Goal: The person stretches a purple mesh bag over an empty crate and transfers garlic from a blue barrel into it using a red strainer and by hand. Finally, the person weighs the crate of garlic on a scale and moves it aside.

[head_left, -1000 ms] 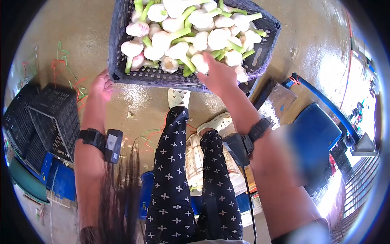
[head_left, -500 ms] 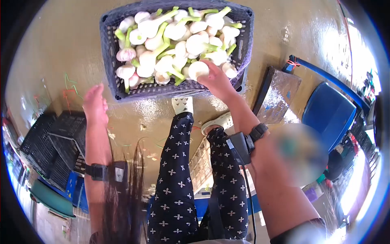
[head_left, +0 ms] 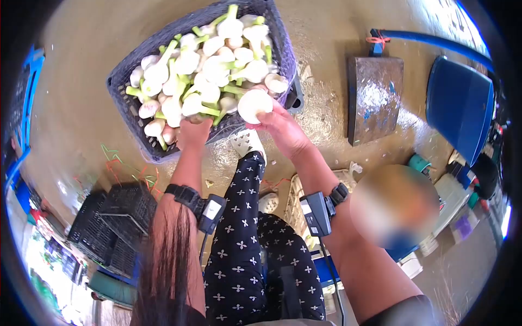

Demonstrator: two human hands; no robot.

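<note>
A dark plastic crate (head_left: 120,101) with purple netting over its sides is filled with white garlic bulbs (head_left: 216,69) with green stem stubs. At its near right corner, my right hand (head_left: 283,127) is closed round a large white garlic bulb (head_left: 254,106), thumb across its front. My left hand (head_left: 194,133) reaches over the near rim in among the bulbs. Its fingertips are hidden there, and whether they grip a bulb cannot be seen.
The floor is brown and shiny. On the right are a low dark stool (head_left: 375,100), a blue bin (head_left: 459,108) and a blue bar (head_left: 435,48). Stacked black crates (head_left: 111,223) stand at the lower left. A pale crate (head_left: 296,209) lies beside my legs.
My left hand has come in from left of the crate to the bulbs at its near edge. The garlic bulb stays in my right hand. The view has turned, so the crate looks tilted and farther left.
</note>
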